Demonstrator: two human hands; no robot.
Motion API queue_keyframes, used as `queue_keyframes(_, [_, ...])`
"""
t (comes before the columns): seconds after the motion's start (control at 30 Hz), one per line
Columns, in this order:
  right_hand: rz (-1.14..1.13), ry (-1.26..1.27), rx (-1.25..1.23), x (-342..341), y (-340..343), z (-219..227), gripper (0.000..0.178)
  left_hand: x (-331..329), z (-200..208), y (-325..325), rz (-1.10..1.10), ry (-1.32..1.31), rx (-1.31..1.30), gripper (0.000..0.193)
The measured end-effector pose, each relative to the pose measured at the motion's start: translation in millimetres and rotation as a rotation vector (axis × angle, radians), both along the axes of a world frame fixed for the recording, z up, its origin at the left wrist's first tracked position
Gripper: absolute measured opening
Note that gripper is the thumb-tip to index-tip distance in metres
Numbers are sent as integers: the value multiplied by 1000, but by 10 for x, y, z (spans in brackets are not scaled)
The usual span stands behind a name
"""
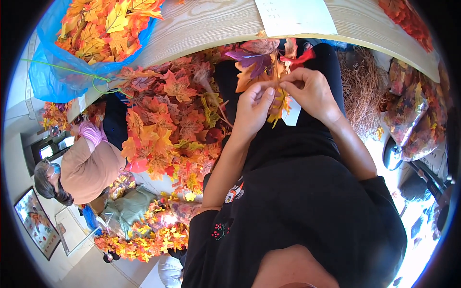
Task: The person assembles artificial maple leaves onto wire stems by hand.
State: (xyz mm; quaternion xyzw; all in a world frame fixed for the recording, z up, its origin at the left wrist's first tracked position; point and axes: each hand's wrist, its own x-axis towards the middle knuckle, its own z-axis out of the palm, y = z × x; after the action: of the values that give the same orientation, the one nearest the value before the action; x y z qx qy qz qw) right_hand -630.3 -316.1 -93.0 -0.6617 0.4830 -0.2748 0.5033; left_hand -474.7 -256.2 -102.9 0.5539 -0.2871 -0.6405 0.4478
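Observation:
Over my lap, both hands meet at the stem of a spray of artificial maple leaves in purple, orange and red. My left hand pinches it from the left, thumb and fingers pressed together. From the right, my right hand has thumb and forefinger closed at the same spot. A small yellow leaf hangs below the fingers. Behind it, a white piece of paper or card shows against my dark clothes. The exact point where the fingertips grip is partly hidden.
A wooden table curves ahead, with a written sheet on it. Left are a blue bag of leaves and a large leaf heap. Brown tangled strands and bagged leaves lie right. A co-worker is far left.

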Motion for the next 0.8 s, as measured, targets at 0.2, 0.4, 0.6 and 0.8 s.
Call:
queue_keyframes(0.2, [-50, 393, -536, -74, -180, 9, 10, 104, 125, 155, -500, -427, -198, 26])
queue_keyframes(0.4, [-12, 388, -682, -9, -245, -82, 10, 104, 228, 33, -380, -3, 37, 24])
queue_keyframes(0.6, [63, 496, -713, -15, -218, -68, 6, 11, 93, 10, -522, -68, 18, 27])
queue_keyframes(0.8, [183, 367, -771, -64, -269, -43, 8, -13, -31, 76, -340, 106, 144, 23])
